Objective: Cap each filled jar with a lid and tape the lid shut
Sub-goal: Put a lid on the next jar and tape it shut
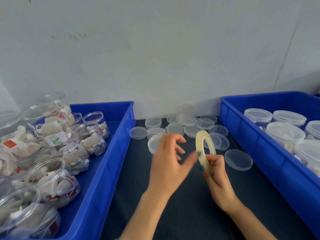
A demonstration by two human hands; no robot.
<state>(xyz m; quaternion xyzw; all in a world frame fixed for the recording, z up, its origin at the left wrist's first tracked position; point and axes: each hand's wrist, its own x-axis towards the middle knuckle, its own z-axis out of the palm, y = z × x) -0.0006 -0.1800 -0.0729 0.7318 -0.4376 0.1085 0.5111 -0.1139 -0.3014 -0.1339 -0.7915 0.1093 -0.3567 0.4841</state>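
Centrally, a tape roll (pixel 199 144) is held upright, pinched by the right hand (pixel 216 174); the left hand (pixel 166 165), blurred, fingers loosely curled, reaches beside it, before scattered lids (pixel 174 128).

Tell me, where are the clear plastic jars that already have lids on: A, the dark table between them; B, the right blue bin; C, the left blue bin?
B: the lidded clear plastic jars sit in the right blue plastic bin; the left blue plastic bin holds open jars.
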